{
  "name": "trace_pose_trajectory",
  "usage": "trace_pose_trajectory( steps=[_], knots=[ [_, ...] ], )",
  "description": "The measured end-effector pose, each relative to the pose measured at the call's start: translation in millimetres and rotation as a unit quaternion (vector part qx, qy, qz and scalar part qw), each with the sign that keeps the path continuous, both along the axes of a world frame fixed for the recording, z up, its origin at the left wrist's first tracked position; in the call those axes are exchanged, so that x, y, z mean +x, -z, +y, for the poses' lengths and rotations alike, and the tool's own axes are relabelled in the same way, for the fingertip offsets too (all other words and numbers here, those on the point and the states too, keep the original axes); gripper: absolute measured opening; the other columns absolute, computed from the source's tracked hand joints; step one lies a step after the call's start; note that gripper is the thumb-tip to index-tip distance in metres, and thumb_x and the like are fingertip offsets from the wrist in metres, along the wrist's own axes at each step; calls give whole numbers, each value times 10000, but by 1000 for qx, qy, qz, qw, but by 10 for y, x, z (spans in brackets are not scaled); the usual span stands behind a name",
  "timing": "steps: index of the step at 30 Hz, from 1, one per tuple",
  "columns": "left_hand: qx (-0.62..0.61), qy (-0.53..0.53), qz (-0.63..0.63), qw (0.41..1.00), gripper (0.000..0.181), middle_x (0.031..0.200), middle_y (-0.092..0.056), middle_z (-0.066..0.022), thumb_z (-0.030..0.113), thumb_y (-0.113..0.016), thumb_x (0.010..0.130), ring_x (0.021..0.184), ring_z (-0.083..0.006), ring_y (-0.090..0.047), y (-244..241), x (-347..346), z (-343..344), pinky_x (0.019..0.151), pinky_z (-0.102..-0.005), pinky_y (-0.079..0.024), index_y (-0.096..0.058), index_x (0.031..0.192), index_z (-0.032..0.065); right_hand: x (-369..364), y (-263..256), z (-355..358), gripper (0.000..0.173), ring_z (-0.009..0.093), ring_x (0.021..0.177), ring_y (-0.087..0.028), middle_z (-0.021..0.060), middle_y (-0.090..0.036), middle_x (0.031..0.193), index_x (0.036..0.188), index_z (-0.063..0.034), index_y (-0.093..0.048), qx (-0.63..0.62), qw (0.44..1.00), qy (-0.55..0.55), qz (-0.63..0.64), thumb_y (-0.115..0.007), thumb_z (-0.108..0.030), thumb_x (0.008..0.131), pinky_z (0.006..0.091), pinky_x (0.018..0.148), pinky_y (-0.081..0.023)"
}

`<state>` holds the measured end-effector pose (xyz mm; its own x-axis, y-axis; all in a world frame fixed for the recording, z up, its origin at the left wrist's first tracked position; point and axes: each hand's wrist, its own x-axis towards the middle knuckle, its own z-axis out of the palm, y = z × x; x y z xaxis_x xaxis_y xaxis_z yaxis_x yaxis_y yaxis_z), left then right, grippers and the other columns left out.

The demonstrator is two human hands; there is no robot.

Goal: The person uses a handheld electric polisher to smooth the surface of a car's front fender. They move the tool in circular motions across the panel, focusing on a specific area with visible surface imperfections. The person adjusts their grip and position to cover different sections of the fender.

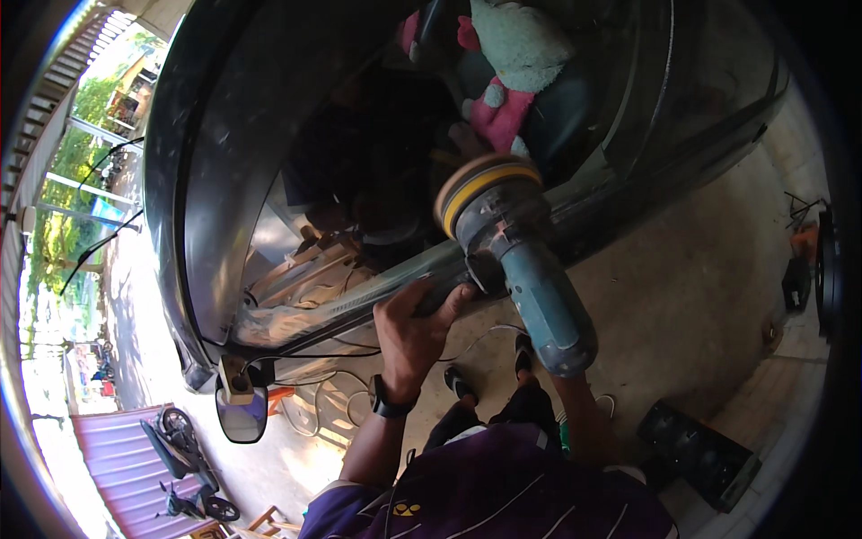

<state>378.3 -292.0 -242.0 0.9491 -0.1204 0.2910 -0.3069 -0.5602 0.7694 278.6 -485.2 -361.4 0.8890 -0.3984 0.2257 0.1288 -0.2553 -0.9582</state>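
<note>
A teal and black power polisher (545, 296) is held up against the dark side window glass (377, 155) of a vehicle, its round yellow-edged pad (488, 182) at the glass and slightly blurred. My left hand (411, 327), with a black watch at the wrist, is wrapped round the black side handle by the tool's head. Behind the rear of the polisher's body my right forearm (582, 404) ends; the right hand itself is mostly hidden by the tool, and its fingers do not show. A white and pink plush toy (515, 74) shows at the window above the pad.
A wing mirror (241, 414) stands at lower left, with a socket block (236, 381) and black cable by it. Cables run over the concrete floor (673, 269) near my feet. A black box-like object (697, 455) lies at lower right. Motorcycles (182, 451) stand farther left.
</note>
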Motion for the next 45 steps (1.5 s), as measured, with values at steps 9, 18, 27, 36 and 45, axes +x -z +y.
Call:
trace_pose_trajectory(
  steps=[9, 18, 27, 36, 45],
  knots=[
    [37, -18, 15, 999, 418, 557, -523, -131, 272, -852, 751, 501, -164, -434, 46, -77, 954, 515, -319, -413, -582, 685, -40, -93, 384, 1013, 216, 156, 808, -664, 57, -684, 900, 1031, -39, -651, 151, 988, -21, 40, -692, -106, 830, 298, 734, -527],
    [38, -80, 6, 996, 472, 537, -315, -16, 250, -749, 864, 570, -99, -273, 192, -358, 1569, 485, -323, -231, -447, 647, -41, -76, -75, 1545, 279, 218, 780, -698, 107, -698, 849, 999, -50, -662, 31, 993, -73, 87, -751, -157, 758, 311, 696, -529],
    [69, -78, 23, 994, 373, 532, -367, -28, 192, -796, 808, 538, -115, -296, 224, -307, 1011, 477, -311, -278, -528, 687, -37, -7, -87, 927, 262, 175, 760, -690, 102, -692, 826, 986, -50, -652, 8, 993, -57, 100, -742, -154, 763, 285, 684, -523],
    [76, -27, 12, 997, 413, 533, -472, -55, 286, -840, 777, 523, -121, -389, 136, -50, -176, 500, -290, -363, -594, 711, -39, 83, 139, -123, 260, 249, 754, -715, 136, -693, 794, 976, -49, -652, 127, 989, -8, 82, -743, -174, 767, 330, 651, -538],
    [60, 13, 34, 998, 350, 532, -511, -58, 243, -845, 770, 502, -93, -429, -18, 104, -1219, 467, -280, -365, -628, 719, -26, 109, 108, -943, 163, 141, 743, -672, 52, -697, 870, 1006, -36, -651, 148, 986, 67, 44, -617, -134, 881, 284, 675, -560]
  ],
)
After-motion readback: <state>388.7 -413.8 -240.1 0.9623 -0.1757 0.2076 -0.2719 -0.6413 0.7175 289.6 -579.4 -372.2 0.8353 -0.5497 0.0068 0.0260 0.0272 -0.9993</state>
